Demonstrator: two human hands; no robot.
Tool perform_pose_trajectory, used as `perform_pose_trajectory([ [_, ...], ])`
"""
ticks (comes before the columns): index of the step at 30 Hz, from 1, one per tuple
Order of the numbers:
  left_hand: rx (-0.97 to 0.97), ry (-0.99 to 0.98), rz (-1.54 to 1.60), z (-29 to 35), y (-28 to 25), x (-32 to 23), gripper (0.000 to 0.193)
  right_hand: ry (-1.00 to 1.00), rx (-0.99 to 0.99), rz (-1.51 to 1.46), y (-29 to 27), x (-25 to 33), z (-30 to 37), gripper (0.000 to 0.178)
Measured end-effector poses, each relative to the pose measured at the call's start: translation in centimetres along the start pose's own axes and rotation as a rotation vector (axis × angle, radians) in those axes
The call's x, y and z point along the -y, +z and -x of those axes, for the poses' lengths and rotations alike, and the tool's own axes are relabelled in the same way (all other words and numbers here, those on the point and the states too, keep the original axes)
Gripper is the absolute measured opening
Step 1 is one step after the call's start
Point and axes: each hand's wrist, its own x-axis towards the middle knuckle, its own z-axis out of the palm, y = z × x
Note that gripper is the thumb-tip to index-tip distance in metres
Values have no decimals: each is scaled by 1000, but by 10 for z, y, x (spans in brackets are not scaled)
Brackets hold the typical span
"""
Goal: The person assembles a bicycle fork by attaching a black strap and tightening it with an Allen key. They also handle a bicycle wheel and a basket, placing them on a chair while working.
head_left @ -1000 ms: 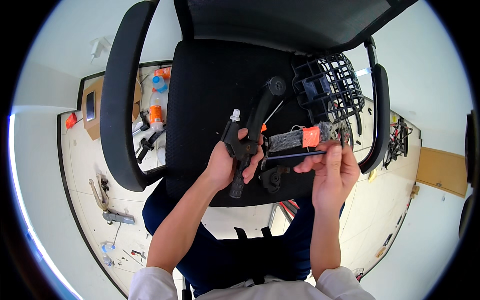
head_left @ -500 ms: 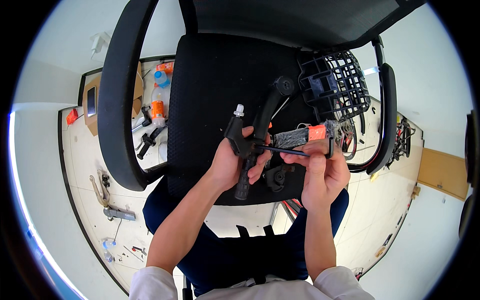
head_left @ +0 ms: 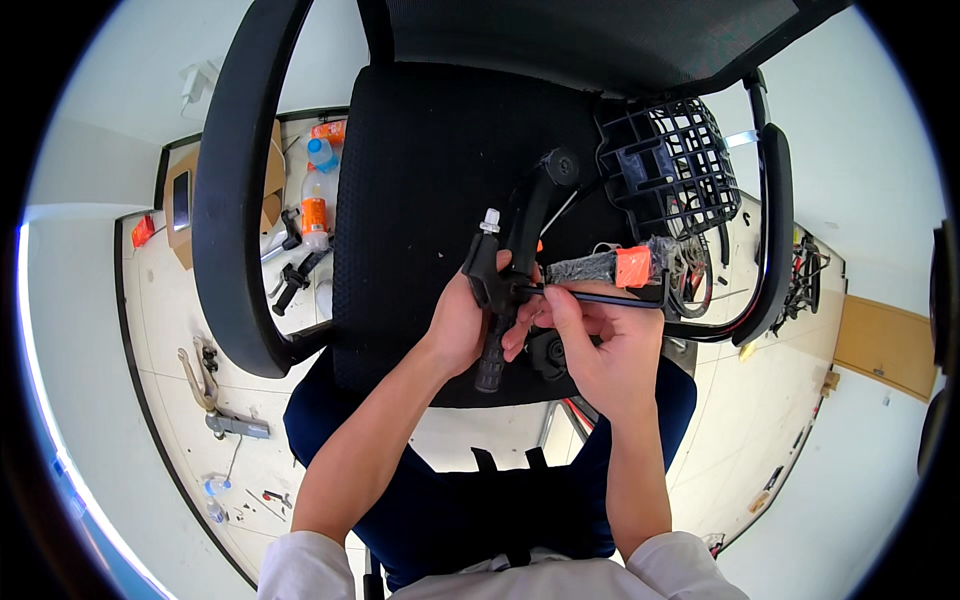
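Observation:
My left hand (head_left: 455, 325) is closed round a black brake lever (head_left: 487, 272) with a silver adjuster at its top. Just below, a ribbed black grip (head_left: 489, 370) points toward me. Beyond the fingers, a curved black arm (head_left: 540, 205) with a round end extends away; how it joins the lever is hidden. In my right hand (head_left: 615, 365), thumb and fingers pinch a long black hex key (head_left: 610, 298). Its long shaft runs left to the lever, and its bent end sticks up at the right. Under my fingers a round black part (head_left: 547, 355) is partly covered.
A black chair seat (head_left: 430, 150) lies under the work, with armrests both sides. On it sit a black plastic basket (head_left: 670, 170) and a wrapped orange-and-grey piece (head_left: 632, 267). Bottles (head_left: 315, 210), a cardboard box (head_left: 270, 190) and metal parts (head_left: 235, 425) lie on the floor to the left.
My right hand has slid left along the hex key, so its thumb and fingers now grip nearer the brake lever. The lever and left hand have shifted slightly right and tilted.

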Motion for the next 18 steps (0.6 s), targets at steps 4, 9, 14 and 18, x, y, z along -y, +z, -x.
perform_pose_trajectory([
  [4, 13, 40, -62, 1, -2, 1, 43, -45, 26, -9, 0, 5, 0, 8],
  [9, -17, 30, -20, 1, 0, 0, 41, -256, 125, 213, -10, 4, -9, 13],
  [14, 38, 37, 17, 0, -3, -1, 43, -227, 115, 158, -9, 0, -12, 14],
  [18, 64, 44, -3, -1, -7, -1, 45, -44, 43, 18, 5, 11, -7, 10],
])
